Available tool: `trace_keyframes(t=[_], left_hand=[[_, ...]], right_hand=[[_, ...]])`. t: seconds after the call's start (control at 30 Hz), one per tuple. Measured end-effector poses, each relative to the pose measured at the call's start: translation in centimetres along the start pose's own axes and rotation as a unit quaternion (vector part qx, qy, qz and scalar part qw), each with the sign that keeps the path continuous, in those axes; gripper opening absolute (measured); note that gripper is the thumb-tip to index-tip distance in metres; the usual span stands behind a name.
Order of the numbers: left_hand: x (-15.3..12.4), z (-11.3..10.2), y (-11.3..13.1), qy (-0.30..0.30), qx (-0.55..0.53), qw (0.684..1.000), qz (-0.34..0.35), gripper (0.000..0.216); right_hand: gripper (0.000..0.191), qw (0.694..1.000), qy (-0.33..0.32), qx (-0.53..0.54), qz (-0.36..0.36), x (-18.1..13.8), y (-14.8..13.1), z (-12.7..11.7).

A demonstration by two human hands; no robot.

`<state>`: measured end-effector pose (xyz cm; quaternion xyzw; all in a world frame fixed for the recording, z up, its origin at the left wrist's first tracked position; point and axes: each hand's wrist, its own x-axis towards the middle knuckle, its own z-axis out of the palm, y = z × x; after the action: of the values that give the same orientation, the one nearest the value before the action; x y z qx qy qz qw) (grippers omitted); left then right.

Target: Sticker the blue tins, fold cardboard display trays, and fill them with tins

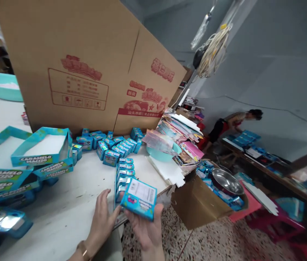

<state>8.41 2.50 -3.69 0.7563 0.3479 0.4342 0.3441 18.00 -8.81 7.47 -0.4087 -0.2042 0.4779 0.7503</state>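
Observation:
My right hand (146,230) is palm up at the table's front edge, its fingers closed under a small blue candy box (139,198) with a white label on top. My left hand (102,219), with a band at the wrist, rests against the side of that box, thumb touching it, fingers lying towards a column of the same small blue boxes (124,174) on the white table (69,203). More small blue boxes (113,145) are scattered behind.
Open blue display cartons (43,148) are stacked at left. A big brown cardboard sheet (88,65) stands at the back. A teal basin (1,85), paper stacks (180,130), a cardboard box with a steel bowl (226,181), and another person (232,125) at a far bench.

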Motion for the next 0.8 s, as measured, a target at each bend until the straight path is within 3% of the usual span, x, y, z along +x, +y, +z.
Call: trace_keyframes(t=[0.07,0.1,0.2,0.3,0.47,0.57,0.73,0.8], left_hand=[[-1.2,-0.3,0.2,-0.047,0.051,0.996,0.063,0.037],[-1.6,-0.3,0.3,-0.078,0.081,0.989,0.092,0.032],[-1.6,0.0,0.6,-0.136,0.162,0.97,0.118,0.029],[-0.8,-0.1,0.4,-0.156,0.205,0.961,0.102,0.035],[0.0,-2.0,0.2,-0.227,0.112,0.961,0.109,0.028],[-0.7,-2.6,-0.1,-0.209,0.036,0.974,0.077,0.026],[-1.7,-1.8,-1.0,-0.154,-0.002,0.988,0.024,0.024],[-1.7,-1.6,-1.2,-0.104,-0.03,0.994,-0.027,0.038]], right_hand=[[0.06,0.983,0.075,-0.152,-0.067,-1.0,-0.2,-2.1],[0.053,0.96,0.081,-0.249,-0.104,-1.1,-0.2,-2.9],[0.043,0.861,-0.011,-0.469,-0.194,0.0,0.0,-4.2],[0.051,0.805,-0.111,-0.541,-0.215,1.4,0.1,-4.7],[0.055,0.75,-0.118,-0.626,-0.179,1.8,-0.2,-4.5],[0.053,0.689,-0.091,-0.704,-0.148,1.5,-0.7,-3.5],[0.042,0.535,-0.064,-0.838,-0.089,1.9,-1.7,-1.2],[0.041,0.477,-0.073,-0.873,-0.066,2.3,-2.1,-0.6]])
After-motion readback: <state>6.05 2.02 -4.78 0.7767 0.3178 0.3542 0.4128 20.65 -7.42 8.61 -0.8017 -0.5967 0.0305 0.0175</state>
